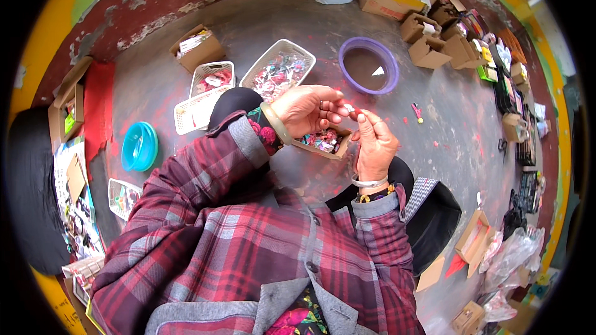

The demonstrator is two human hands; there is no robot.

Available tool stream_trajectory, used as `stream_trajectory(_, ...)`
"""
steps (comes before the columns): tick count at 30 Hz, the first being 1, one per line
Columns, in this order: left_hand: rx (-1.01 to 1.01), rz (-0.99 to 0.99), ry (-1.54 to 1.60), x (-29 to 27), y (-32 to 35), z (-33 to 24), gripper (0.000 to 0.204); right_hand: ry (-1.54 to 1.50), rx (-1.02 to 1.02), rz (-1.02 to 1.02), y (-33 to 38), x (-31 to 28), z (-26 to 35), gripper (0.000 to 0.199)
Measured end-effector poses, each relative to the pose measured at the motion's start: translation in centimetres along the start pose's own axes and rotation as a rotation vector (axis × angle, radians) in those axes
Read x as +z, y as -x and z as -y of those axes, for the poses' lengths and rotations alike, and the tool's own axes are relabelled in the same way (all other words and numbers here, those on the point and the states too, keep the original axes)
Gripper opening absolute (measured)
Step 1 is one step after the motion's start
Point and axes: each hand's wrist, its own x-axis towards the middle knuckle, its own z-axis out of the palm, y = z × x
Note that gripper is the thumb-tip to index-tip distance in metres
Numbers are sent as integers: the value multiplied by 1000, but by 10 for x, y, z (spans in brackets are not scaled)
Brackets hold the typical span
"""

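Both hands are raised close together in front of my chest. My left hand (304, 110), with a pale bangle at the wrist, curls its fingers in a pinch. Between the fingertips is a tiny white and reddish piece (349, 108), too small to name. My right hand (376, 147), with a silver bracelet, has thumb and forefinger pressed together beside that piece; what they grip, if anything, cannot be made out. Below the hands sits a small cardboard box (336, 153) of colourful little pieces, partly hidden by them. Ahead stands a white plastic basket (308, 56) of similar small pieces.
A purple basin (393, 65) stands ahead right, near a small pink and yellow object (417, 111) on the floor. Smaller white baskets (186, 118) and a cardboard box (208, 49) are ahead left, teal basins (139, 147) left. Boxes (428, 53) and plastic bags (512, 260) line the right wall.
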Motion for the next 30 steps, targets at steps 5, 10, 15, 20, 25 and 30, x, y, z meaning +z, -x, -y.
stream_trajectory(5, 209, -45, -146, 1, -22, -4, 14, -525, 348, -76, -12, -18, -1, 20)
stream_trajectory(10, 351, -113, -389, 3, -36, 0, 12, -640, 458, -82, -23, -28, -8, 23)
stream_trajectory(15, 647, -122, -876, -3, -42, 26, 35, -584, 501, -126, -26, -23, -8, 26)
stream_trajectory(20, 967, 71, -1425, -6, -51, 46, 55, -537, 503, -163, -26, -15, -10, 28)
stream_trajectory(25, 561, 352, -589, -4, -57, 50, 39, -424, 432, -47, -27, -8, -3, 29)
stream_trajectory(30, 29, 318, -400, -23, -53, 23, 31, -218, 163, -163, -32, -21, 8, 25)
